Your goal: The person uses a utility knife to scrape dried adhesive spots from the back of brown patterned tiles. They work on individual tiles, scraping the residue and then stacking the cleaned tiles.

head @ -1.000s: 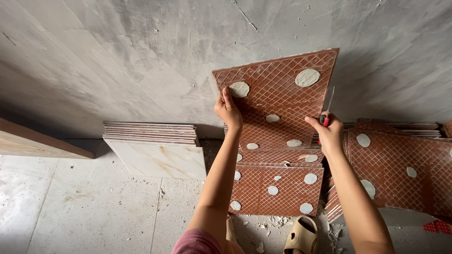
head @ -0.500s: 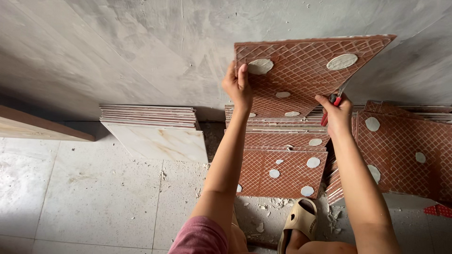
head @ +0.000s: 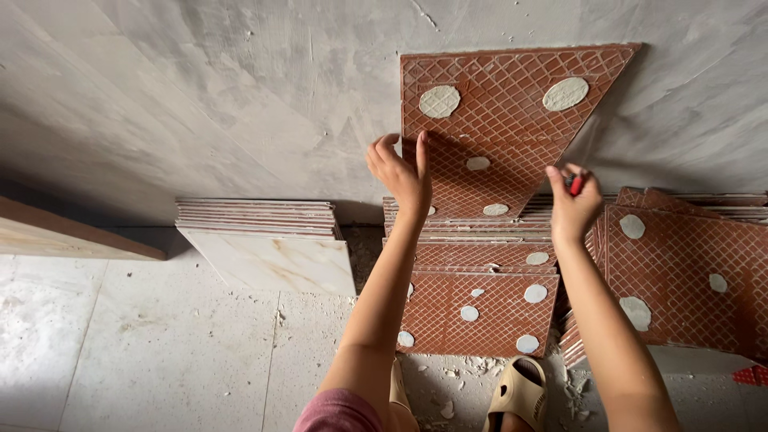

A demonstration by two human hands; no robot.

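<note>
A reddish-brown tile (head: 512, 120), ribbed back out with pale round dabs on it, leans upright against the grey wall (head: 240, 96) above a stack of like tiles (head: 480, 312). My left hand (head: 400, 176) is at the tile's left edge, thumb on the ribbed face and fingers curled loosely beside it. My right hand (head: 572, 212) is closed around a red-handled tool (head: 576, 184) just off the tile's lower right slanted edge, apart from it.
More brown tiles (head: 680, 272) lean at the right. A stack of white marbled tiles (head: 264, 240) lies at the wall to the left, and a wooden board (head: 72, 236) beyond it. A beige sandal (head: 520, 396) and rubble lie on the floor below.
The tile was lifted, tipped back and set flat against the wall. My left hand's grip on its edge loosened. My right hand came off the tile, still holding the tool.
</note>
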